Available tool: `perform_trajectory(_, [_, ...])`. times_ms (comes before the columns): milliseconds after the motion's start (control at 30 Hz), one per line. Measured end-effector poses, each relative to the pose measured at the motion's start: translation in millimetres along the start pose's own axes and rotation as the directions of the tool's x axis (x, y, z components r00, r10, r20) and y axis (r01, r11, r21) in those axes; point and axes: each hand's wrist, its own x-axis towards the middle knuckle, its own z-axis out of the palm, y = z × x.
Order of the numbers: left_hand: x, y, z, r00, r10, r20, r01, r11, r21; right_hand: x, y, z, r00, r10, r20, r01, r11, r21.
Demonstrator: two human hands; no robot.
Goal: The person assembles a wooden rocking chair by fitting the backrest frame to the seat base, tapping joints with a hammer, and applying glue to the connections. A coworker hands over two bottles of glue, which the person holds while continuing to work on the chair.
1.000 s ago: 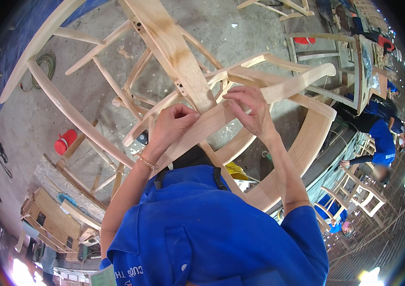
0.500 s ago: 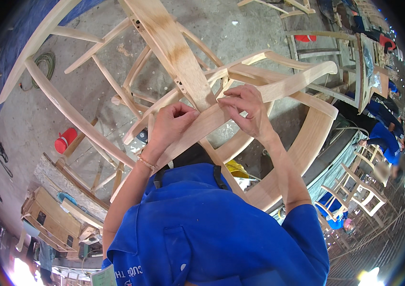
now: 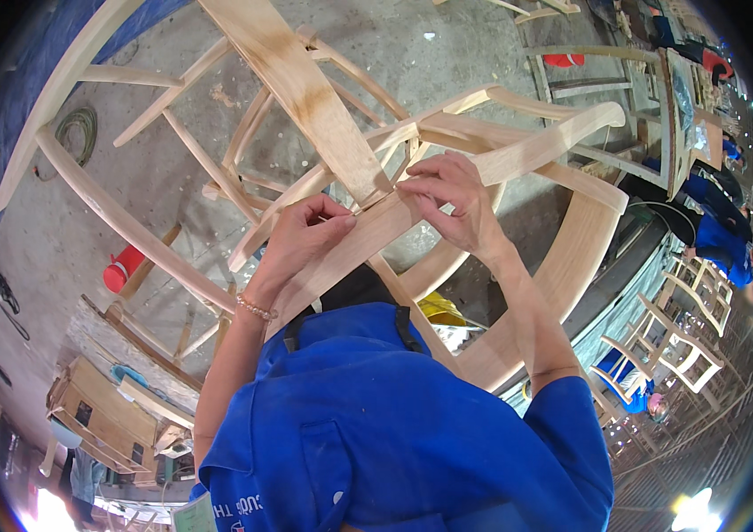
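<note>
Workshop floor below — both hands' grip [image 3: 305,235] [image 3: 452,199] pinched on the unfinished wooden chair frame [image 3: 305,97].

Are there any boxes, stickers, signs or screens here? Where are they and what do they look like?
Printed lettering on the person's blue shirt, bottom middle: small pale marks in a curve.
Cardboard box, lower left on the floor: brown, boxy, with small dark patches on its side.
No screens or signs that I can make out.

chair frame [image 3: 323,97]: pale wood | shirt [image 3: 394,426]: blue | canister [image 3: 124,268]: red
</note>
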Motion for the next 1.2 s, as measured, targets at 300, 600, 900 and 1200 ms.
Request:
perform_trajectory(300, [-9.9, 15.5, 11.6, 0.987, 0.059, -0.152, -0.012, 0.955, 0.296, 3.0, 0.1, 3.5, 0.998, 0.069, 0.012, -0.069, 0.997, 0.019])
perform_trajectory(600, [-5.6, 15.5, 22.3, 0.961, 0.050, -0.270, 0.018, 0.969, 0.246, 3.2, -10.4, 7.2, 0.989, 0.138, 0.046, -0.138, 0.990, -0.009])
perform_trajectory(900, [-5.0, 24.8, 26.4, 0.952, 0.089, -0.293, 0.019, 0.938, 0.345, -2.0, -20.7, 9.0, 0.997, 0.075, 0.026, -0.073, 0.994, -0.077])
perform_trajectory(1200, [-4.4, 24.4, 24.9, 0.946, 0.182, -0.268, -0.034, 0.879, 0.475, -2.0, -19.1, 11.4, 1.000, -0.002, -0.019, 0.000, 0.993, -0.118])
